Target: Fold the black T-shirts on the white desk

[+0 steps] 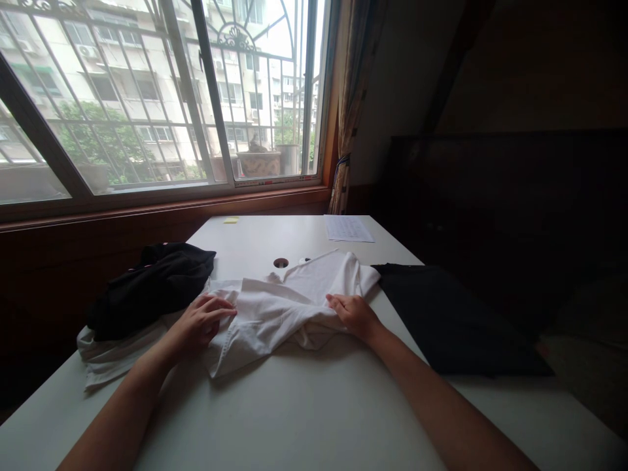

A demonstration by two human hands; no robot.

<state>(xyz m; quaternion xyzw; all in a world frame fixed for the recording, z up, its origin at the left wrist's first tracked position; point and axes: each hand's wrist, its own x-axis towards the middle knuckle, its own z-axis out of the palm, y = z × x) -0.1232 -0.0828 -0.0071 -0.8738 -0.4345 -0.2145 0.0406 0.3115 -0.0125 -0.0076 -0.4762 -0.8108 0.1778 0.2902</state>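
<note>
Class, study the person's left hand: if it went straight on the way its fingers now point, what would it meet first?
Most likely the white garment: the left hand points toward its folds and seems right at the cloth, though depth leaves touch or a slight gap unclear.

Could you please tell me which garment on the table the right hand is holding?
The white garment in the middle, gripped by the right hand; the black garment lies heaped on pale cloth at left, the dark garment flatter at right.
</note>
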